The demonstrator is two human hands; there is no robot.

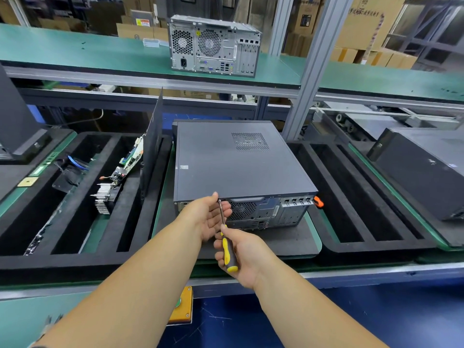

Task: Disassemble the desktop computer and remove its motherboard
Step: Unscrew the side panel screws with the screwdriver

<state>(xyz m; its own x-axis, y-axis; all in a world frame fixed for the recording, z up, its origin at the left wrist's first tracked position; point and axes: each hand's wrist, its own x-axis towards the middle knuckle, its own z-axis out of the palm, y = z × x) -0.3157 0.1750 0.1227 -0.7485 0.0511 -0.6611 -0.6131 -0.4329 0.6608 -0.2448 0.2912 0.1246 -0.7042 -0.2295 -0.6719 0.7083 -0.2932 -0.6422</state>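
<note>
Right hand (pixel 241 249) closed around the yellow screwdriver (pixel 227 243), tip at a screw on the rear top edge of the computer (pixel 236 162), lying flat just beyond both hands. Left hand (pixel 209 217) open, cupped beside the shaft. Better to keep tip square in the screw, press while turning, catch the screw in the cupped palm. Cover still on.

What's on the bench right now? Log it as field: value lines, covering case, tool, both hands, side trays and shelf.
case: desktop computer flat on mat, side panel on, rear facing person
tool: yellow-black screwdriver, tip at the rear top edge
right hand: grips screwdriver handle
left hand: open, steadying the shaft near its tip
left tray: holds heatsink, circuit board
right tray: slots look empty
shelf: second computer upright
</note>
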